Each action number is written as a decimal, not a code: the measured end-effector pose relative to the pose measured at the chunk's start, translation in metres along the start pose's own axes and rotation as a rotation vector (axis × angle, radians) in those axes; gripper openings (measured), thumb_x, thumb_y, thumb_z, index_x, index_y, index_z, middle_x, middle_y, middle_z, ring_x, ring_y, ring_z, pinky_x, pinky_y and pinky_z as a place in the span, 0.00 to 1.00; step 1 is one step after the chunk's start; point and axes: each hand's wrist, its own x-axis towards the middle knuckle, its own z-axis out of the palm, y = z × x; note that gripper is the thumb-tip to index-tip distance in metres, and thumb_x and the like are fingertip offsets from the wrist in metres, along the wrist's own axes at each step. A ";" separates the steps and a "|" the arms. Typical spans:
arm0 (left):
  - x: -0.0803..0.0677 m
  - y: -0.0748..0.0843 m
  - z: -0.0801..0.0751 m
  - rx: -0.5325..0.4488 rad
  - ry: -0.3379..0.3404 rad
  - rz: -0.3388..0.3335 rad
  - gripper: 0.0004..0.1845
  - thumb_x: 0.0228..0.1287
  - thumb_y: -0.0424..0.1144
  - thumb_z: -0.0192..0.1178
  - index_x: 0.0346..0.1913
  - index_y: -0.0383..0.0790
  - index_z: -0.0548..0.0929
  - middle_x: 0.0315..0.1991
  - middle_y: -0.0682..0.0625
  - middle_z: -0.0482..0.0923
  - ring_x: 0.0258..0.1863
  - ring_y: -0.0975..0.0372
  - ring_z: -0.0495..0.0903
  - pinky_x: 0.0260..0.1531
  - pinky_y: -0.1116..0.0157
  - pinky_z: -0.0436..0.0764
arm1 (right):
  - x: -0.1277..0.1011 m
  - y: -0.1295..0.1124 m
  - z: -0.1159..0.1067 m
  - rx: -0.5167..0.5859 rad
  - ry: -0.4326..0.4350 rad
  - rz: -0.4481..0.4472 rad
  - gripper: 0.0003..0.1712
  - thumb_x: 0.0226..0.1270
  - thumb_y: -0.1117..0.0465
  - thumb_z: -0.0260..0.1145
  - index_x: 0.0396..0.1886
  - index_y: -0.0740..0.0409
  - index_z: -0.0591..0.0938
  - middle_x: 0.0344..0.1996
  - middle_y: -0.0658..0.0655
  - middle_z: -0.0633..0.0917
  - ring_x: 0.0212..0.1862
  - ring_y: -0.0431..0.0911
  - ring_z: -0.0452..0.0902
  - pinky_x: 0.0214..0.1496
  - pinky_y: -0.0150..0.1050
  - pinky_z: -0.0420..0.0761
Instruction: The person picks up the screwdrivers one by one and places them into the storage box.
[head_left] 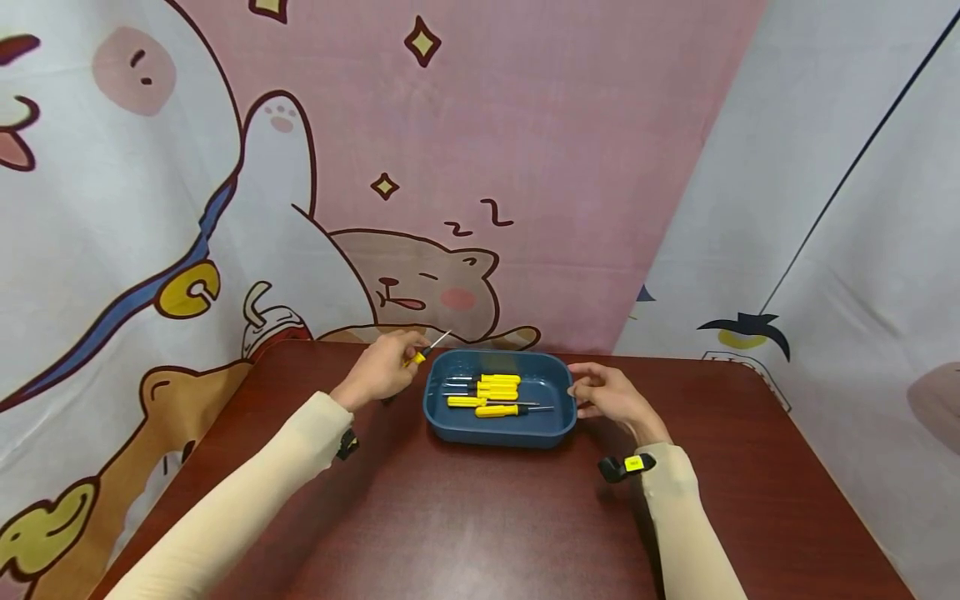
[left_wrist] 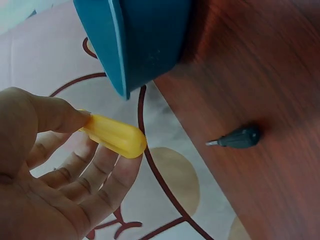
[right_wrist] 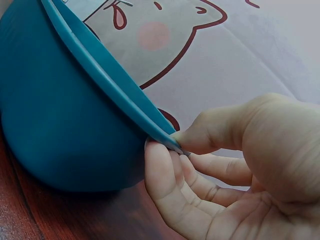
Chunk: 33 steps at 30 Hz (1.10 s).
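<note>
Between thumb and fingers my left hand [head_left: 386, 364] pinches a yellow-handled screwdriver [left_wrist: 117, 136] just left of a blue plastic bin [head_left: 480, 437]. Its metal shaft points up and right, over the bin's back left corner. My right hand [head_left: 609, 393] pinches the bin's right rim, thumb on top, as the right wrist view shows. Inside the bin lie several yellow screwdrivers [head_left: 498, 411], shafts pointing left or right. A short black screwdriver [left_wrist: 241, 137] lies on the table left of the bin, mostly hidden under my left hand in the head view.
The bin stands near the back edge of a dark reddish-brown table [head_left: 480, 517]. A cartoon-printed curtain [head_left: 570, 167] hangs close behind the table and along its sides. Each wrist wears a small black camera on a strap [head_left: 626, 467].
</note>
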 end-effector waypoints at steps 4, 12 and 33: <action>0.001 0.010 0.001 0.033 -0.026 0.025 0.21 0.65 0.30 0.63 0.61 0.42 0.82 0.44 0.46 0.81 0.34 0.58 0.78 0.33 0.63 0.80 | 0.000 0.001 0.000 0.005 0.003 -0.002 0.29 0.73 0.68 0.64 0.71 0.62 0.71 0.46 0.66 0.83 0.35 0.48 0.84 0.41 0.43 0.90; 0.005 0.024 0.004 0.083 -0.075 0.056 0.21 0.65 0.29 0.63 0.60 0.44 0.83 0.42 0.48 0.79 0.33 0.59 0.77 0.31 0.66 0.77 | 0.000 0.002 0.000 0.012 0.000 -0.006 0.29 0.72 0.68 0.63 0.71 0.63 0.71 0.45 0.66 0.84 0.35 0.47 0.84 0.40 0.42 0.90; 0.017 0.057 0.022 0.196 -0.268 0.197 0.22 0.67 0.27 0.57 0.62 0.45 0.82 0.58 0.45 0.81 0.38 0.61 0.83 0.21 0.69 0.72 | 0.000 0.001 0.000 0.013 -0.002 0.000 0.28 0.72 0.68 0.64 0.71 0.62 0.72 0.44 0.64 0.84 0.35 0.47 0.84 0.40 0.42 0.90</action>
